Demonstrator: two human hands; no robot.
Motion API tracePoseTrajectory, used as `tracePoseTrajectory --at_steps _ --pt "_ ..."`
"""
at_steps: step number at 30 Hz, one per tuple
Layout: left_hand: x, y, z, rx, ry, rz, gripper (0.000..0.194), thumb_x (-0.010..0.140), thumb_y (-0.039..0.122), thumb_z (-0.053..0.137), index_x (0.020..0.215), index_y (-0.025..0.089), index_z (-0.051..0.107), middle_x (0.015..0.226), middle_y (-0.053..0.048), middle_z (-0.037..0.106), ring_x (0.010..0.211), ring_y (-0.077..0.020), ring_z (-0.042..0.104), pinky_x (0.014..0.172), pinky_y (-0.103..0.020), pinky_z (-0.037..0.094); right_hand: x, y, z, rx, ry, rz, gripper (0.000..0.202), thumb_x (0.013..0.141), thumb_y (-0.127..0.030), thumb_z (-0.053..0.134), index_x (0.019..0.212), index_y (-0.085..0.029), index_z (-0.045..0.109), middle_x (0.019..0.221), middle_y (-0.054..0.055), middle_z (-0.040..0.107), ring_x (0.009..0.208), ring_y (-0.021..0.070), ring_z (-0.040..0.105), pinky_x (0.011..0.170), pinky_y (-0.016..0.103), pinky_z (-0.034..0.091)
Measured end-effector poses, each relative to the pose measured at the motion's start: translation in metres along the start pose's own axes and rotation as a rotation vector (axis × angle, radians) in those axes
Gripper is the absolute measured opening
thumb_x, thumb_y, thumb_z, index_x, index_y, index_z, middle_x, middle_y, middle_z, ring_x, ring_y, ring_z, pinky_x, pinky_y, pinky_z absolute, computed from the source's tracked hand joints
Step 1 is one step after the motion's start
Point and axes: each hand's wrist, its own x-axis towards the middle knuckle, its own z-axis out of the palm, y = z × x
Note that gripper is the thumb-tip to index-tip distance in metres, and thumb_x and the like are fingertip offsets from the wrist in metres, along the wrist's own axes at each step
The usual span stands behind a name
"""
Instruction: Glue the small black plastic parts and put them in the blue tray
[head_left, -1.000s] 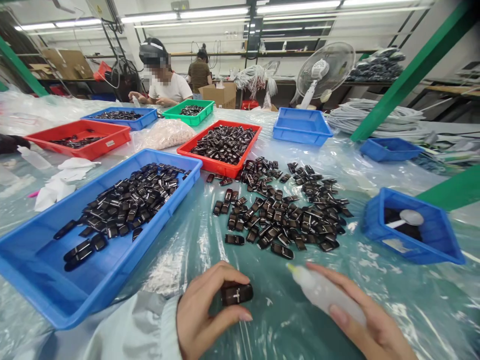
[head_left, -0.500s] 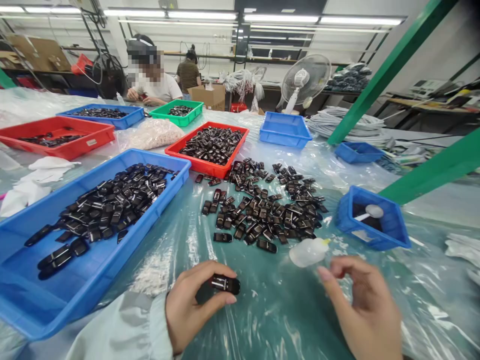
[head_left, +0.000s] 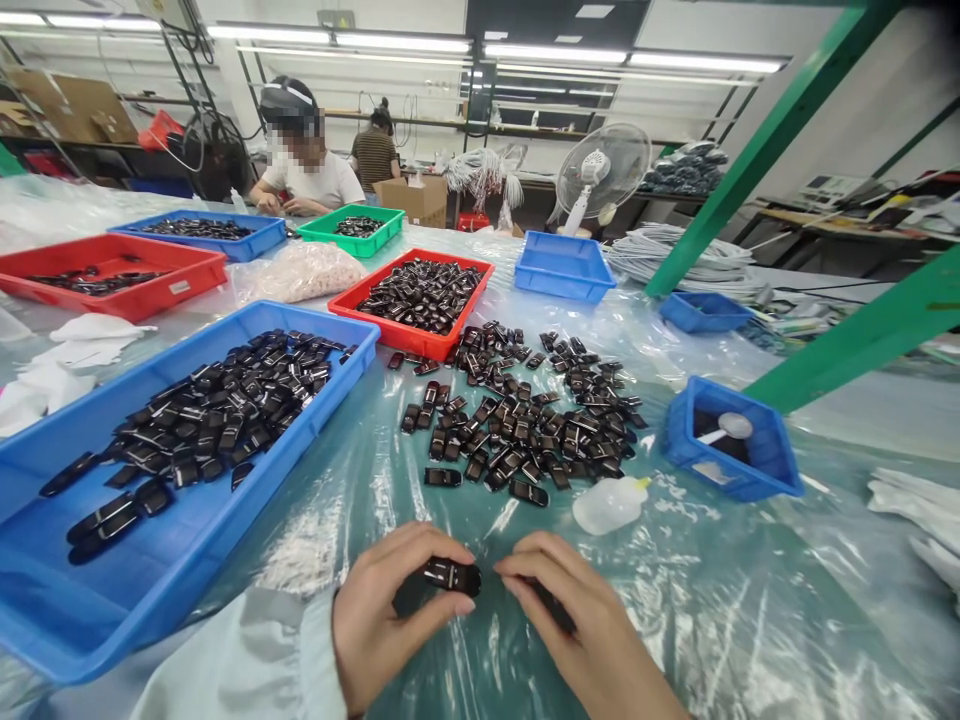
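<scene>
Between the thumb and fingers of my left hand (head_left: 394, 610) is a small glossy black plastic casing (head_left: 452, 576) with a silver stripe, held just above the plastic-covered table. My right hand (head_left: 577, 620) is close by on the right, thumb and index fingertips pinched together near the casing's end. Whatever that pinch holds, if anything, is too small to make out. Beyond both hands lies a loose pile of similar black casings (head_left: 525, 430). A white squeeze bottle (head_left: 609, 506) with a yellow tip rests on its side at the pile's near right.
At left stands a large blue tray (head_left: 187, 560) of casings. Behind it are a red tray (head_left: 424, 345) and a green tray (head_left: 394, 232). A blue bin (head_left: 739, 480) with a spoon sits right, beside a green post (head_left: 847, 340). A co-worker (head_left: 315, 175) sits across the table.
My right hand has come left from beside the squeeze bottle to the casing, its thumb and index fingertips now together. My left hand keeps its hold on the casing.
</scene>
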Motion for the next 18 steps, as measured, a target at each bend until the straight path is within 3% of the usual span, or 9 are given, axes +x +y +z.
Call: tracePoseTrajectory --at_steps 6,10,14,18 --pt "-0.001 0.002 -0.001 0.014 -0.014 -0.028 0.015 0.084 0.032 0.066 0.096 0.023 0.063 0.086 -0.001 0.069 0.078 -0.0174 0.063 0.073 -0.027 0.047 0.004 -0.006 -0.003 0.518 -0.076 0.369 0.007 0.081 -0.026 0.063 0.076 -0.022 0.063 0.073 -0.001 0.061 0.061 0.013 0.053 0.058 0.024 0.043" --pt "-0.001 0.003 -0.001 0.007 -0.042 -0.021 0.015 0.085 0.032 0.065 0.096 0.022 0.063 0.087 -0.001 0.069 0.079 -0.0174 0.063 0.072 -0.026 0.047 0.006 -0.014 -0.002 0.892 -0.12 0.564 0.018 0.074 -0.035 0.074 0.073 -0.02 0.065 0.062 -0.004 0.058 0.059 0.0102 0.054 0.058 0.02 0.042" --pt "-0.004 0.005 -0.001 0.028 -0.085 -0.009 0.019 0.088 0.039 0.059 0.096 0.022 0.061 0.083 -0.001 0.068 0.073 -0.0169 0.062 0.068 -0.026 0.046 0.006 -0.02 -0.002 1.08 -0.184 0.619 0.022 0.071 -0.035 0.078 0.071 -0.018 0.064 0.063 -0.003 0.063 0.061 0.0095 0.058 0.059 0.019 0.043" --pt "-0.006 0.006 -0.001 0.041 -0.096 -0.009 0.022 0.089 0.043 0.056 0.096 0.022 0.06 0.082 0.0 0.068 0.073 -0.0168 0.062 0.066 -0.026 0.044 0.005 -0.023 -0.001 1.148 -0.169 0.624 0.023 0.072 -0.034 0.078 0.072 -0.018 0.062 0.062 -0.002 0.065 0.06 0.0099 0.06 0.059 0.02 0.043"
